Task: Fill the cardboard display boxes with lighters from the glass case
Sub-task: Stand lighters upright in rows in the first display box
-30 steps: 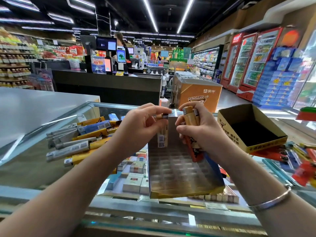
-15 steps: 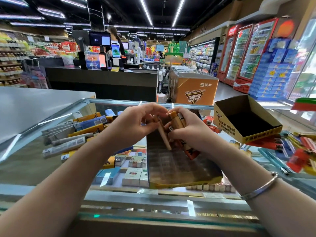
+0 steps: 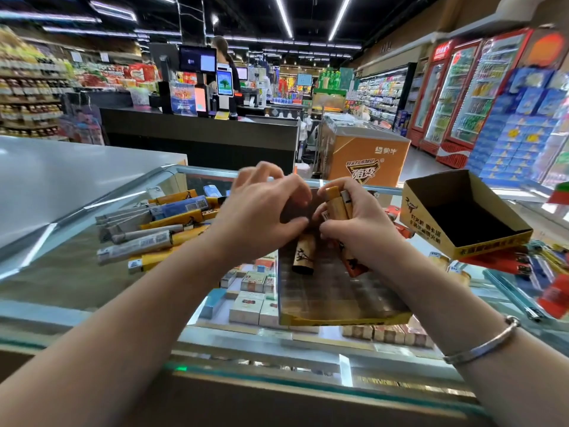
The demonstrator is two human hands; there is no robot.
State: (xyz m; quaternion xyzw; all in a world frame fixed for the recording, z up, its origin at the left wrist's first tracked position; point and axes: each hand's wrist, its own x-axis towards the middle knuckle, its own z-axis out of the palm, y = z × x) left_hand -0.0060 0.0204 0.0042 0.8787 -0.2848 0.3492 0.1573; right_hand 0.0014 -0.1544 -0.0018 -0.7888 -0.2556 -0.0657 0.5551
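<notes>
Both hands sit over the far end of the flat tray (image 3: 335,291), which lies on the glass case (image 3: 77,266) at centre. Left hand (image 3: 261,217) has fingers curled around the top of a tan lighter (image 3: 304,254); lighter stands tilted on the tray, base toward the camera. Grip looks like a fingertip pinch (contact is partly hidden by the hand and motion-blurred). Right hand (image 3: 357,223) is clenched around a bunch of lighters (image 3: 337,208), tops sticking out above the fingers, an orange one poking out below the palm. Silver bangle (image 3: 483,345) on the right wrist.

Loose pile of lighters (image 3: 154,232) lies on the glass to the left, grey, yellow and blue. Empty box (image 3: 462,217) sits tilted at right, resting on more red and orange lighters (image 3: 505,260). Cigarette packs (image 3: 252,300) show under the glass, just left of the tray.
</notes>
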